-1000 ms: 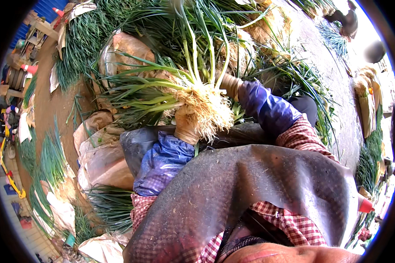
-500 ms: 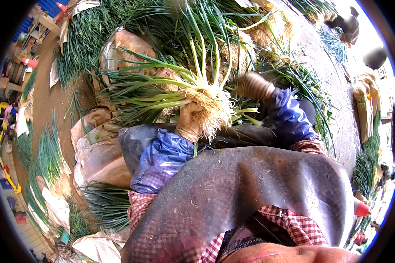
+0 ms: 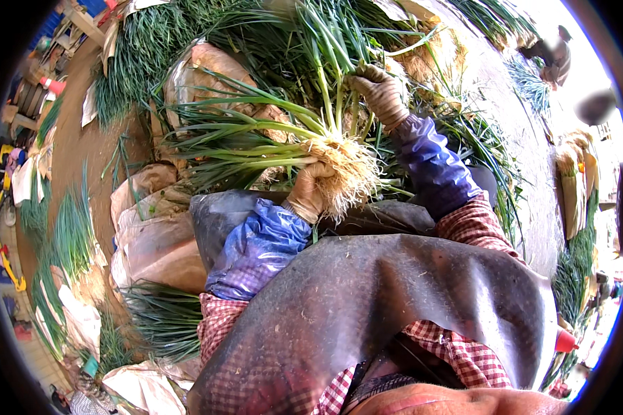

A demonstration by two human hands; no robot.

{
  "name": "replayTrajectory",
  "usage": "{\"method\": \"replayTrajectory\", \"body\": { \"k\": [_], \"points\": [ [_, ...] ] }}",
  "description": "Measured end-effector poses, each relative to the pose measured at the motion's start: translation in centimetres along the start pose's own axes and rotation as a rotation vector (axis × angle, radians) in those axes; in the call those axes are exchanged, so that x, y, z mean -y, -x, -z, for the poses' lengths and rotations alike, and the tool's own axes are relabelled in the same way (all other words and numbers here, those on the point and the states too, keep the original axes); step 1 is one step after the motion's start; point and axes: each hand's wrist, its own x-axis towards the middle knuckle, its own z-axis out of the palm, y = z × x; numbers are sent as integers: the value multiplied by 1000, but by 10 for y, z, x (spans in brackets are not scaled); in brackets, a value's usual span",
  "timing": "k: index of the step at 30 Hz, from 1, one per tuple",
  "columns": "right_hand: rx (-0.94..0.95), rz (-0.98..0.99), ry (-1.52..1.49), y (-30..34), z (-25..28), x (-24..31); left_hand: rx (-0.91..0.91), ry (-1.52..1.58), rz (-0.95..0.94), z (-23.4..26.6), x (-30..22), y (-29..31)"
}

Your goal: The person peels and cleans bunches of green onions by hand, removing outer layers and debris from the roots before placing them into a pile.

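Left hand (image 3: 310, 195), in a tan work glove, fingers wrapped tight round a bunch of green onions (image 3: 294, 142) just above the roots; grip closed on the stalks. Pale root tuft (image 3: 349, 178) hangs to the right of that hand, stringy and dirty. Green leaves fan out to the left and far side, over a brown sack (image 3: 208, 69).

Right hand (image 3: 381, 93), gloved the same, sits farther out and to the right, fingers curled round a few upright leaves of the same bunch; pinching them, not spread.

Both forearms in shiny blue sleeve covers (image 3: 259, 245), checked red shirt cuffs behind. Dark grey apron (image 3: 367, 304) fills the near centre.

More cut onions heaped on the far side (image 3: 152, 48) and in loose piles on the dirt ground at left (image 3: 73, 232). Crumpled plastic sacks (image 3: 152, 242) lie just left of the apron
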Motion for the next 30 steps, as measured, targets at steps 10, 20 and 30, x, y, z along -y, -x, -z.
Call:
{"method": "replayTrajectory", "body": {
  "k": [10, 20, 30],
  "points": [
    [491, -658, -781, 59, 6, 40, 214, 269, -66, 12, -2, -1],
    [1495, -679, 251, 126, 19, 22, 223, 212, -58, 12, -3, 0],
    [500, -270, -84, 70, -1, 39, 158, 179, 8, 19, 7, -5]
  ]
}}
